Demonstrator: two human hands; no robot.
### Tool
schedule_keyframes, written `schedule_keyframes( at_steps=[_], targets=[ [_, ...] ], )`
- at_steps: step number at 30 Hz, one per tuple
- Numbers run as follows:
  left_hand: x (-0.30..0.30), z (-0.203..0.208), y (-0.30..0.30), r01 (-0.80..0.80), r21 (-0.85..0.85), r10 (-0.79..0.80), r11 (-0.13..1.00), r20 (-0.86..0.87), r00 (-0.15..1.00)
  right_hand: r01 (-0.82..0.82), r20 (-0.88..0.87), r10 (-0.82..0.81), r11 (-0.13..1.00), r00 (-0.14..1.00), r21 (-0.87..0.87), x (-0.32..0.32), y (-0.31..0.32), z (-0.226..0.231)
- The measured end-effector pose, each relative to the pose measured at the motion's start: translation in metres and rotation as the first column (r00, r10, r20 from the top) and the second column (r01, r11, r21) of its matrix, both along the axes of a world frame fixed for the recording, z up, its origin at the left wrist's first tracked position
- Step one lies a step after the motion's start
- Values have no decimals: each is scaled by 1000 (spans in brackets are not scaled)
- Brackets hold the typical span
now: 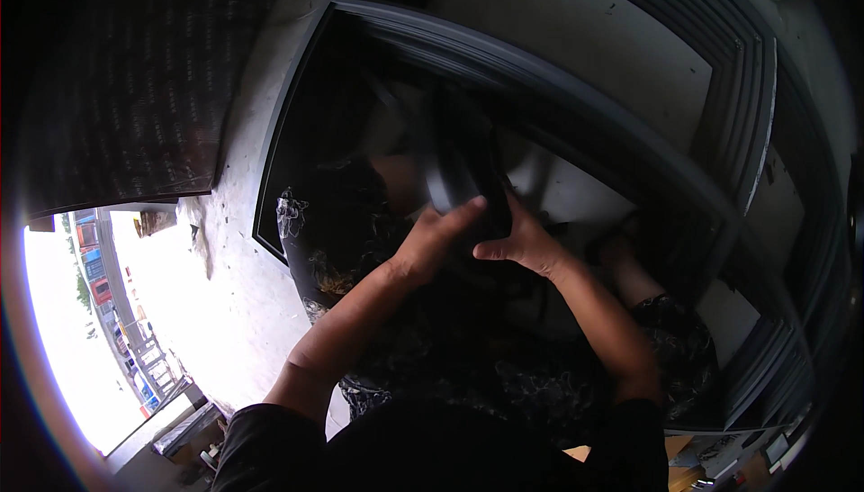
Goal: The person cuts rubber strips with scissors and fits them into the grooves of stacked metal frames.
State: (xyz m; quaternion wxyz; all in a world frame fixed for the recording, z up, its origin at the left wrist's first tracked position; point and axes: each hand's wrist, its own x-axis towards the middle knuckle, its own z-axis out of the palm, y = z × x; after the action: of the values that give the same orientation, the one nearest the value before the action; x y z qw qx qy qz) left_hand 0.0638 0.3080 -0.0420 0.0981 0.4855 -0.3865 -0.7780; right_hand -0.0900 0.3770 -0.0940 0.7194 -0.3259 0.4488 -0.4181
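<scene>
Both of my hands are closed around a dark, smooth, long object at the middle of the view. Motion blur and shade hide its kind; a pale sheen runs down its left side. My left hand grips the near end from the left, thumb laid on top. On the other side my right hand holds it, thumb pointing left and the other fingers mostly hidden behind. Around and beyond the hands lie dark grey frames with ridged profiles.
More ridged frames are stacked at the right. My patterned trouser legs are inside the near frame. At upper left stands a large dark brown panel. The pale floor runs towards a bright opening at the left.
</scene>
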Motion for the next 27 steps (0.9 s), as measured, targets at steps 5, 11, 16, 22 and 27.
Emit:
schedule_keyframes(
  at_steps=[5,11,16,22,27],
  targets=[
    [-3,-15,4,76,-352,-19,933,162,987,-31,-317,-9,992,948,-120,22,14,12],
    [-17,-9,5,-73,-558,114,826,38,993,175,-24,-173,980,985,97,19,3,9],
    [-6,-12,-2,-303,262,377,916,-309,873,176,48,-179,983,983,54,-17,5,48],
    [-14,-26,-23,-233,594,570,769,-474,671,-174,-155,136,946,979,-273,-47,34,135],
    [-17,-12,-29,-199,-195,94,960,-447,890,-423,-415,299,872,859,-248,-52,64,190]
  ],
)
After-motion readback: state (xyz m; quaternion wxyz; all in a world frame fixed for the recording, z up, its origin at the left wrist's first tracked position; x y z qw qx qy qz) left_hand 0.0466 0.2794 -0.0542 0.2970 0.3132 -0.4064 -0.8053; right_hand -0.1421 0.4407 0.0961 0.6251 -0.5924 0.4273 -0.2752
